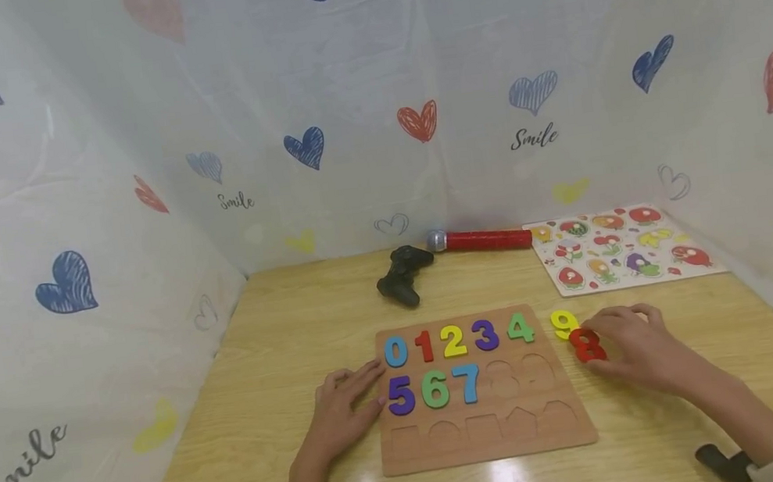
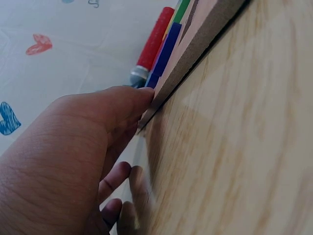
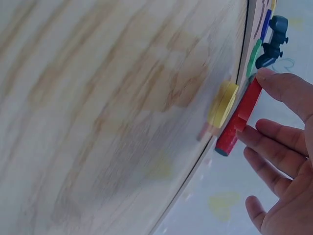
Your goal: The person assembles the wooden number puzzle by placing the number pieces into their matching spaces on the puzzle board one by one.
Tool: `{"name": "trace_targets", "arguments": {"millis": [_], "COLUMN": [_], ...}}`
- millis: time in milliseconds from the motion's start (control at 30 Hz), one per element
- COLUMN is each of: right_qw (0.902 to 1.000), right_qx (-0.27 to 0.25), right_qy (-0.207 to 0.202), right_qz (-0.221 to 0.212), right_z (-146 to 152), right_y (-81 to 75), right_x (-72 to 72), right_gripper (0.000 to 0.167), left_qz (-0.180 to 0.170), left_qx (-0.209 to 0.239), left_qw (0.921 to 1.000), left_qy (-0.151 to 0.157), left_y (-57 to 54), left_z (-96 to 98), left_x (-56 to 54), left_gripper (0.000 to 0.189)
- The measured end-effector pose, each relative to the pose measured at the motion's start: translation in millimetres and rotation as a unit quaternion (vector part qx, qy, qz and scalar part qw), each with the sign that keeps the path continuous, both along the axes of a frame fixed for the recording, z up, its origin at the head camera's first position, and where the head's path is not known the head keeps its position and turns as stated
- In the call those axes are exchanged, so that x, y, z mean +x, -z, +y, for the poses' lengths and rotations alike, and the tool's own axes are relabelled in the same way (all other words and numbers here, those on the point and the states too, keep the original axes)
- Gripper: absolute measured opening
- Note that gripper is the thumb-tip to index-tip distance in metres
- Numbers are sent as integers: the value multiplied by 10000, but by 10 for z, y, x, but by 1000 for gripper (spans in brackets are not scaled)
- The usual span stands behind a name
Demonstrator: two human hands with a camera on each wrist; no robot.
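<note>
A wooden number board (image 1: 493, 450) lies on the table, with numerals 0 to 4 along its top row and 5, 6 and 7 in the second. The recesses right of the blue 7 (image 1: 467, 383) and the whole bottom row hold no pieces. My left hand (image 1: 345, 412) touches the board's left edge, fingertips beside the purple 5 (image 1: 401, 395). Between thumb and fingers, my right hand (image 1: 641, 348) pinches a red number 8 (image 1: 587, 345), raised off the table right of the board. The yellow number 9 (image 1: 564, 324) lies on the table just behind it.
Behind the board are a black game controller (image 1: 404, 275) and a red microphone (image 1: 485, 240) with a silver head. A fruit picture board (image 1: 631, 248) lies at the back right. White sheeting with printed hearts (image 1: 418, 121) surrounds the table (image 1: 269, 340).
</note>
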State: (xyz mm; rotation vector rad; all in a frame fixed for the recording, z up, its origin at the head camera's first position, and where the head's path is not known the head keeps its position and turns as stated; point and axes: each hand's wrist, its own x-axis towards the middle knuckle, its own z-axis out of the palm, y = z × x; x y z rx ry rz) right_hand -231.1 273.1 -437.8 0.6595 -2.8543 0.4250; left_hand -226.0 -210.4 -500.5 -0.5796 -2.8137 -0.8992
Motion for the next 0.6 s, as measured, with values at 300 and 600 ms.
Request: {"name": "trace_targets", "arguments": {"millis": [300, 600], "right_qw": [9999, 9996], "right_qx": [82, -13], "right_qy": [-88, -222], "right_qz": [76, 171], "right_z": [-83, -158], "right_y": [-30, -65], "right_x": [59, 107], "right_gripper": [49, 46], "left_qz": [-38, -29], "left_qx": [-9, -52], "left_qw": [10000, 10000], "left_qy": [-30, -48], "left_y": [-9, 2], "left_z": [-1, -2], "left_x": [-6, -7], "left_gripper": [51, 50]}}
